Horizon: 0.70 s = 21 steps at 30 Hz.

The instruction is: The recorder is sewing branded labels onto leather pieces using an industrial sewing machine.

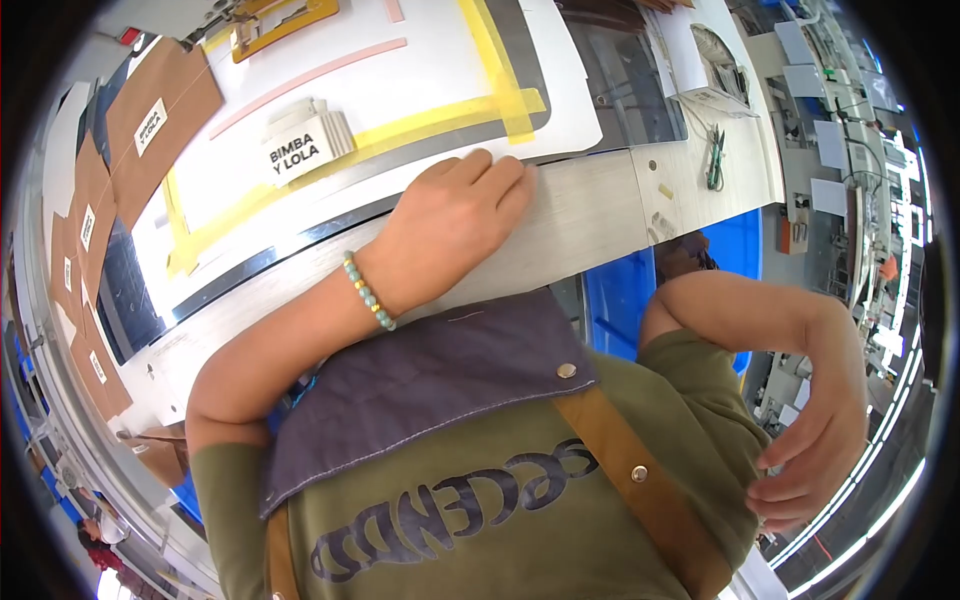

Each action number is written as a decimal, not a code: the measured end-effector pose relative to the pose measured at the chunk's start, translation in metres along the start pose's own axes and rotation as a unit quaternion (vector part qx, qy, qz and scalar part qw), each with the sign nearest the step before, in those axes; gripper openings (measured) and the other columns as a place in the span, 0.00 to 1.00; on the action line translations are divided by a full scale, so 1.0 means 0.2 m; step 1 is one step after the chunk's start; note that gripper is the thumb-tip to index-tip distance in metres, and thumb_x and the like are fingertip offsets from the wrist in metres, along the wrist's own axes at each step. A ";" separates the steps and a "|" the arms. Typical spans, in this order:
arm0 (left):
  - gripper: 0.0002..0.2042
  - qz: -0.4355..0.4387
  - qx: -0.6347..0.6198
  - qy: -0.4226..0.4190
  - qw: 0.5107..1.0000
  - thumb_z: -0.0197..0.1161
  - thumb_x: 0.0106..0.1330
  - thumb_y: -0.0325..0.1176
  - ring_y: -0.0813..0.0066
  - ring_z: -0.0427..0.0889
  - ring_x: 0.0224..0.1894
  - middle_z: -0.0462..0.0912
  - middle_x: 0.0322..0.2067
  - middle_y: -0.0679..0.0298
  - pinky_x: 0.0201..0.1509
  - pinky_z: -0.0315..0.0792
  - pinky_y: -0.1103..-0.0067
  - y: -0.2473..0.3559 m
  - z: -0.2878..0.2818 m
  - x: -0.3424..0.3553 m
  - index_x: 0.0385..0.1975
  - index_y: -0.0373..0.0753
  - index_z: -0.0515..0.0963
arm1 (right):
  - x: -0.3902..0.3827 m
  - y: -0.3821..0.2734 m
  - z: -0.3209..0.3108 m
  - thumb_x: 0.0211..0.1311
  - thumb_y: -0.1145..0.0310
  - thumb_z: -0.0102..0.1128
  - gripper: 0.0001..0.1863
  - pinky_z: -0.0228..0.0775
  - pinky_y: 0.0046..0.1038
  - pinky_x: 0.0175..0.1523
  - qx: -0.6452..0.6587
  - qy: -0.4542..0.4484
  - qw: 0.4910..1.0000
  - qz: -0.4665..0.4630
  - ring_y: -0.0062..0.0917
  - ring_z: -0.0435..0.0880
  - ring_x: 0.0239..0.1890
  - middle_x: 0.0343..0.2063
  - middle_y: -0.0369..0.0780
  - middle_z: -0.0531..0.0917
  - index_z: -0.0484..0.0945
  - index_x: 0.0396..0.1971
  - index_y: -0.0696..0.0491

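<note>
My left hand (460, 215), with a beaded bracelet, is curled over the near edge of the work surface, fingertips hidden; I cannot make out what they hold, if anything. Just beyond it lies a white board (390, 85) with yellow tape (420, 117) framing it and two thin pink strips (310, 80). On the board, to the left of that hand, sits a white labelled block (305, 150). My right hand (805, 460) hangs beside my olive shirt at the right, fingers apart and loosely bent, near the brown strap of my dark apron (430, 390).
Brown sheets (160, 100) with white labels lie along the left. A yellow metal frame (285, 30) is at the back. Green-handled snips (716, 160) lie on the right of the table (590, 215). Blue bins (620, 310) are below it. A person (105, 525) is at far lower left.
</note>
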<state>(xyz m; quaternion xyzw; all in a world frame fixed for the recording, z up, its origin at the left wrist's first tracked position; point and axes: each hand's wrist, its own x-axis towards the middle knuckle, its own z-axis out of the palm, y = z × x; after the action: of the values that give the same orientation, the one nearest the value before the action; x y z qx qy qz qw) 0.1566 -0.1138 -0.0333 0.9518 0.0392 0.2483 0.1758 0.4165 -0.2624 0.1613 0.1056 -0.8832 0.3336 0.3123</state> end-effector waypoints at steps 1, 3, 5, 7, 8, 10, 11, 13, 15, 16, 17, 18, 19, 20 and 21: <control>0.11 -0.013 0.028 0.008 0.999 0.67 0.57 0.24 0.62 0.82 0.38 0.82 0.43 0.59 0.43 0.81 0.70 0.00 -0.02 -0.03 0.41 0.36 0.79 | 0.03 -0.01 -0.01 0.75 0.71 0.51 0.14 0.77 0.29 0.60 0.001 -0.003 1.000 -0.001 0.21 0.86 0.46 0.42 0.34 0.88 0.90 0.41 0.52; 0.11 -0.018 0.038 0.001 0.999 0.67 0.57 0.23 0.62 0.83 0.38 0.84 0.46 0.58 0.43 0.82 0.70 0.07 -0.12 -0.09 0.40 0.35 0.81 | 0.06 -0.02 -0.02 0.74 0.72 0.49 0.17 0.78 0.27 0.60 0.011 -0.111 0.993 0.025 0.21 0.87 0.47 0.43 0.34 0.88 0.91 0.42 0.52; 0.11 -0.028 0.054 -0.007 0.998 0.67 0.56 0.23 0.61 0.84 0.39 0.86 0.49 0.57 0.44 0.83 0.70 0.08 -0.22 -0.15 0.40 0.35 0.82 | 0.04 0.03 -0.05 0.75 0.70 0.50 0.17 0.78 0.26 0.60 0.018 -0.120 0.993 -0.006 0.21 0.88 0.47 0.43 0.33 0.89 0.91 0.43 0.52; 0.12 -0.051 0.008 -0.014 0.999 0.67 0.57 0.20 0.62 0.86 0.41 0.88 0.51 0.56 0.44 0.84 0.70 0.04 -0.32 -0.22 0.42 0.35 0.84 | 0.05 0.10 -0.06 0.77 0.67 0.52 0.16 0.78 0.26 0.60 0.021 -0.130 0.991 -0.037 0.22 0.88 0.47 0.44 0.32 0.89 0.92 0.43 0.52; 0.12 -0.058 0.022 -0.014 0.998 0.67 0.57 0.20 0.62 0.86 0.41 0.88 0.51 0.56 0.44 0.84 0.70 0.00 -0.36 -0.26 0.42 0.35 0.84 | 0.09 0.17 -0.06 0.75 0.68 0.56 0.13 0.78 0.28 0.58 0.013 -0.002 1.000 -0.002 0.26 0.87 0.44 0.42 0.32 0.90 0.91 0.42 0.52; 0.12 -0.097 0.016 0.016 0.995 0.68 0.59 0.18 0.61 0.88 0.42 0.89 0.52 0.56 0.46 0.85 0.70 -0.07 -0.40 -0.35 0.43 0.34 0.85 | 0.13 0.22 -0.07 0.79 0.43 0.62 0.16 0.75 0.22 0.51 -0.109 0.166 0.976 0.090 0.18 0.84 0.40 0.44 0.20 0.90 0.92 0.53 0.31; 0.11 -0.108 0.011 0.022 0.994 0.70 0.61 0.19 0.59 0.90 0.44 0.89 0.53 0.57 0.47 0.86 0.69 -0.11 -0.42 -0.37 0.43 0.35 0.85 | 0.20 0.28 -0.05 0.78 0.39 0.61 0.18 0.74 0.21 0.49 -0.275 0.216 0.929 0.122 0.15 0.83 0.37 0.43 0.18 0.90 0.89 0.57 0.26; 0.11 -0.124 0.030 0.042 0.991 0.71 0.62 0.20 0.58 0.90 0.45 0.89 0.53 0.57 0.48 0.86 0.69 -0.16 -0.48 -0.40 0.45 0.35 0.85 | 0.28 0.34 -0.02 0.77 0.36 0.59 0.20 0.73 0.21 0.47 -0.420 0.259 0.858 0.143 0.13 0.83 0.35 0.41 0.17 0.90 0.86 0.62 0.21; 0.14 -0.135 0.045 0.048 0.989 0.73 0.64 0.23 0.55 0.90 0.47 0.90 0.53 0.57 0.49 0.86 0.68 -0.20 -0.55 -0.40 0.49 0.36 0.86 | 0.26 0.32 0.00 0.77 0.31 0.56 0.23 0.70 0.18 0.38 -0.500 0.358 0.788 0.014 0.08 0.78 0.28 0.36 0.12 0.88 0.84 0.62 0.22; 0.14 -0.141 0.049 0.051 0.988 0.73 0.64 0.23 0.55 0.90 0.47 0.90 0.53 0.57 0.49 0.86 0.68 -0.22 -0.57 -0.40 0.49 0.36 0.86 | 0.27 0.31 0.01 0.77 0.31 0.56 0.23 0.70 0.18 0.38 -0.496 0.357 0.791 0.011 0.08 0.78 0.28 0.36 0.12 0.88 0.84 0.62 0.22; 0.14 -0.154 0.047 0.049 0.986 0.74 0.65 0.24 0.55 0.90 0.47 0.90 0.52 0.57 0.50 0.86 0.67 -0.24 -0.60 -0.41 0.50 0.36 0.86 | 0.28 0.32 0.02 0.77 0.33 0.57 0.22 0.70 0.19 0.37 -0.490 0.345 0.799 0.050 0.09 0.78 0.28 0.37 0.14 0.88 0.84 0.61 0.24; 0.14 -0.166 0.043 0.047 0.984 0.74 0.65 0.25 0.54 0.90 0.48 0.90 0.52 0.57 0.50 0.86 0.67 -0.26 -0.62 -0.41 0.51 0.35 0.86 | 0.30 0.33 0.02 0.76 0.35 0.59 0.21 0.71 0.21 0.37 -0.484 0.331 0.805 0.089 0.11 0.79 0.28 0.37 0.16 0.88 0.85 0.60 0.25; 0.14 -0.168 0.048 0.044 0.984 0.74 0.65 0.25 0.54 0.90 0.48 0.90 0.52 0.57 0.50 0.86 0.67 -0.28 -0.65 -0.42 0.51 0.35 0.86 | 0.33 0.34 0.02 0.76 0.37 0.61 0.20 0.71 0.22 0.36 -0.478 0.317 0.808 0.130 0.12 0.79 0.27 0.37 0.18 0.88 0.85 0.59 0.27; 0.14 -0.179 0.051 0.042 0.982 0.75 0.65 0.26 0.54 0.90 0.48 0.90 0.51 0.58 0.51 0.86 0.67 -0.30 -0.66 -0.42 0.51 0.35 0.86 | 0.36 0.35 0.02 0.75 0.40 0.63 0.19 0.72 0.23 0.36 -0.472 0.302 0.811 0.170 0.14 0.79 0.27 0.37 0.20 0.88 0.85 0.58 0.29; 0.14 -0.189 0.054 0.040 0.980 0.75 0.66 0.27 0.54 0.90 0.48 0.91 0.51 0.58 0.51 0.85 0.66 -0.31 -0.68 -0.42 0.51 0.35 0.86 | 0.38 0.37 0.02 0.75 0.42 0.64 0.18 0.72 0.24 0.35 -0.464 0.287 0.811 0.211 0.15 0.80 0.27 0.37 0.22 0.88 0.86 0.57 0.31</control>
<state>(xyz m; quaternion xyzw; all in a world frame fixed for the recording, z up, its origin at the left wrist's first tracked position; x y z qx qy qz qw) 0.0170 -0.0266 0.0164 0.9247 0.2387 0.2457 0.1659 0.3257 -0.2077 0.1672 -0.3410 -0.8040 -0.0433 0.4851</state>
